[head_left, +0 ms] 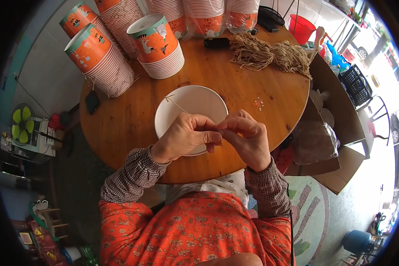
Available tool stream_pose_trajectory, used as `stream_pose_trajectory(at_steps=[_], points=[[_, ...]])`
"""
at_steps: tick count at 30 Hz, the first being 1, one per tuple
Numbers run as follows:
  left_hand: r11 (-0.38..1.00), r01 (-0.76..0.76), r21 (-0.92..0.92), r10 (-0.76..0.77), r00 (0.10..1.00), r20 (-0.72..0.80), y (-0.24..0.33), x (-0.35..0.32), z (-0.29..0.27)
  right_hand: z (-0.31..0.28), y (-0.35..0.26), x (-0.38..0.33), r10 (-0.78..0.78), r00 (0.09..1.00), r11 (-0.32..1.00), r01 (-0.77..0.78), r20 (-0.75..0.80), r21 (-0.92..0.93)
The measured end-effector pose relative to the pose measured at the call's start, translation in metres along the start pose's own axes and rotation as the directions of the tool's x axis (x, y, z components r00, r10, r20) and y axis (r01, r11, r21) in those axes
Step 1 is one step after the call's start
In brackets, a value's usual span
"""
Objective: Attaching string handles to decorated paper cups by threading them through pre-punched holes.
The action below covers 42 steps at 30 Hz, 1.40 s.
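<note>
A white paper bucket (191, 98) stands before me with its open mouth up. A thin tan string (177, 104) is knotted at its far left rim and runs across the mouth to my left hand (186, 135). That hand is closed in a pinch, the string passing out of sight behind it. My right hand (249, 135) is also pinched, its fingertips meeting those of the left above the bucket's near right rim. What lies between the fingertips is too small to make out. Small pale and pink bits (258, 104) lie on the table to the right.
On the round wooden table (270, 95) stand stacked orange paper buckets (157, 48), some in clear plastic. A bundle of tan strings (270, 54) lies behind, near a black object (217, 43). A dark phone-like object (92, 102) is at the left edge, an open cardboard box (317, 164) at the right.
</note>
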<state>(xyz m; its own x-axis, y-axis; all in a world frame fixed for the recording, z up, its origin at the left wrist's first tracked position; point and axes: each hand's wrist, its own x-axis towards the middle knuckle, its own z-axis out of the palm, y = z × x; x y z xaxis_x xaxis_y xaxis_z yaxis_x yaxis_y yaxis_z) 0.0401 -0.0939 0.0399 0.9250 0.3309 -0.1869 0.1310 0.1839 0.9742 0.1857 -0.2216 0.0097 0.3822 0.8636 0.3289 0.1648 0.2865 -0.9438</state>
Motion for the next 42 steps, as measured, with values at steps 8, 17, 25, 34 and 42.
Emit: stream_pose_trajectory(at_steps=[8, 17, 25, 34, 42], points=[[0.999, -0.039, -0.003, 0.039, 0.999, 0.007, -0.001, 0.001, 0.0, 0.002, 0.005, -0.004, 0.043, 0.999, 0.98, -0.043, 0.001, 0.194], [0.991, -0.13, 0.006, 0.13, 0.991, -0.033, -0.005, 0.0, 0.0, 0.006, 0.002, -0.012, 0.199, 0.978, 0.961, -0.181, -0.068, 0.209], [0.896, -0.321, 0.307, 0.36, 0.93, -0.078, -0.005, -0.008, 0.01, 0.003, 0.003, -0.008, 0.227, 0.974, 0.932, -0.221, 0.014, 0.288], [0.679, -0.415, 0.605, 0.57, 0.818, -0.078, -0.005, -0.012, 0.011, 0.004, -0.001, -0.004, 0.304, 0.943, 0.92, -0.328, 0.139, 0.212], [0.769, -0.406, 0.493, 0.529, 0.838, -0.135, -0.006, -0.013, 0.01, 0.008, 0.006, -0.006, 0.058, 0.997, 0.969, -0.046, -0.043, 0.242]])
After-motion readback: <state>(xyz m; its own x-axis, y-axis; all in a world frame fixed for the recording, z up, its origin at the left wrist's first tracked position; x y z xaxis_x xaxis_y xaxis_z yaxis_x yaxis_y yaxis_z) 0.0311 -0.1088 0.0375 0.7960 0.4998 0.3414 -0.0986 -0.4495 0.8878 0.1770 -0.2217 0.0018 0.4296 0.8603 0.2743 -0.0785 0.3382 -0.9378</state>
